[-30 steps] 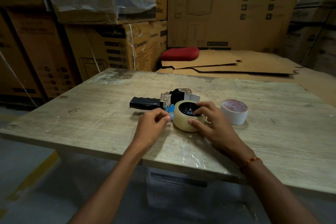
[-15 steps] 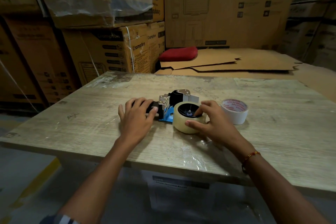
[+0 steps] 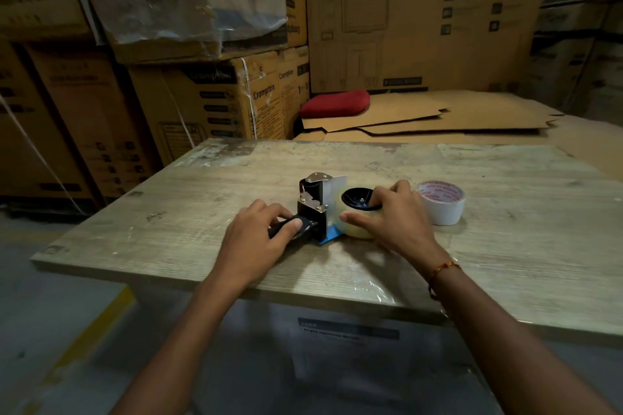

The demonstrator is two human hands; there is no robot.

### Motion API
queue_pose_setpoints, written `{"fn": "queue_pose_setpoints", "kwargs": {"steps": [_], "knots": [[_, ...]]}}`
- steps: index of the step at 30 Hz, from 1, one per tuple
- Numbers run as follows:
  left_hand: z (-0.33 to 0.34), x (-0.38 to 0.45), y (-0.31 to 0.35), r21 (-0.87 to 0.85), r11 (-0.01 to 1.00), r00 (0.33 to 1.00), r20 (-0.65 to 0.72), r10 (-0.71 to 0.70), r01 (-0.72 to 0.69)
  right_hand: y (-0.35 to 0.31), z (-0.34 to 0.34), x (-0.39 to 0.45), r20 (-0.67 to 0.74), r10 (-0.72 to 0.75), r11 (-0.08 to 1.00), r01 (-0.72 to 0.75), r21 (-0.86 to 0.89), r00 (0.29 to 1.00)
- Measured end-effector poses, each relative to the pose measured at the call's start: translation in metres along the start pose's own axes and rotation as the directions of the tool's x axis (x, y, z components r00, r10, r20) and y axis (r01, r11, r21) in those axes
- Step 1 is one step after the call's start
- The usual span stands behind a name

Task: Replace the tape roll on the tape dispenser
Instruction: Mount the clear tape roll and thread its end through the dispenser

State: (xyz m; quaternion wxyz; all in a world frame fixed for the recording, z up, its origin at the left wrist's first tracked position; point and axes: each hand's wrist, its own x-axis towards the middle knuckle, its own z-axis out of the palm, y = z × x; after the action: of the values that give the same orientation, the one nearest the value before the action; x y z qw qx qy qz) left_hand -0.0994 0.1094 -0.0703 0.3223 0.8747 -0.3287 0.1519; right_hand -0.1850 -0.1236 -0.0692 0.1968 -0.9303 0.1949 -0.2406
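Head camera looked down on the tape dispenser [image 3: 315, 209], which lay on its side on the table [image 3: 175, 229] with its long axis running from the handle, nearest the person, out to the metal blade end. The left hand [image 3: 256, 242] sat on the near side of the dispenser, fingers curled around the black handle. Just right of the dispenser's frame, the right hand [image 3: 392, 222] gripped the clear tape roll [image 3: 357, 229] seated on the hub, thumb on its near wall and fingers hooked into the core. Farther right, apart from the dispenser, stood a white tape roll [image 3: 441, 205], nearer the right hand and likely the replacement.
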Motion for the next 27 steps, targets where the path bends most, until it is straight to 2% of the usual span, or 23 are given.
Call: {"fn": "queue_pose_setpoints", "kwargs": {"steps": [6,10,12,16,19,24,25,27], "knots": [[-0.001,-0.009,0.02,-0.207,0.975,0.993,0.101,-0.056,0.076,-0.013,0.002,0.003,-0.033,0.064,0.997,-0.066,-0.046,0.997],[0.003,-0.012,0.028,-0.233,0.968,0.991,0.117,-0.062,0.088,-0.012,-0.001,0.002,0.012,0.07,0.997,-0.069,-0.037,0.997],[0.004,-0.01,0.029,-0.244,0.963,0.989,0.115,-0.092,0.118,-0.009,-0.001,-0.001,0.015,0.059,0.998,-0.059,-0.002,0.998],[0.012,-0.01,0.033,-0.264,0.948,0.983,0.089,-0.162,0.18,-0.009,-0.004,-0.011,-0.1,-0.044,0.991,0.056,0.121,0.994],[0.019,-0.012,0.045,-0.286,0.944,0.984,0.112,-0.135,0.162,-0.017,-0.014,-0.014,-0.031,-0.102,0.983,0.106,0.148,0.994],[0.022,-0.008,0.058,-0.411,0.893,0.963,0.257,-0.081,0.185,-0.017,-0.024,-0.014,0.118,-0.185,0.964,0.157,0.215,0.976],[0.022,-0.006,0.058,-0.422,0.886,0.965,0.244,-0.095,0.194,-0.017,-0.025,-0.014,0.144,-0.194,0.966,0.163,0.201,0.97],[0.022,0.0,0.053,-0.387,0.904,0.982,0.112,-0.15,0.182,-0.018,-0.027,-0.015,0.173,-0.193,0.967,0.158,0.198,0.966]]}}
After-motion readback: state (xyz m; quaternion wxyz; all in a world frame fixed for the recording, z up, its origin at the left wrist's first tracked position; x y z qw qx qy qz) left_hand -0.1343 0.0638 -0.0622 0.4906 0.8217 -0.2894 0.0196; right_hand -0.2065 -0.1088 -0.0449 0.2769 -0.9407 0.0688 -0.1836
